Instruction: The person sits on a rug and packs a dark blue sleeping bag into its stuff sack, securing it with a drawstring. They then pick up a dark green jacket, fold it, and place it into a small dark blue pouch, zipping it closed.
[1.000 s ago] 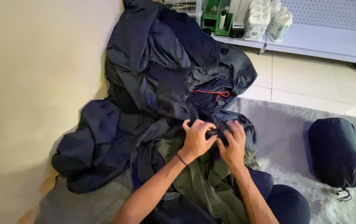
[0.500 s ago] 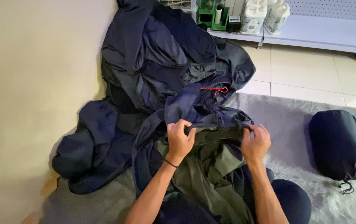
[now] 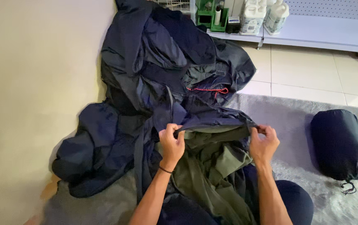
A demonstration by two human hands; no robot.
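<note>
A big heap of dark navy sleeping bag fabric lies against a cream wall, with an olive green lining showing near my lap. My left hand grips the navy edge of the fabric. My right hand pinches the same edge further right. Between the two hands the edge is stretched taut and straight. A thin red cord crosses the heap above my hands.
A packed dark stuff sack with a drawstring lies on the grey rug at right. Behind, a white low shelf holds white jugs and a green caddy. Pale floor tiles lie between.
My hands started close together on the fabric edge and have moved apart, the right one going right, so the edge is now pulled straight. The camera has shifted slightly.
</note>
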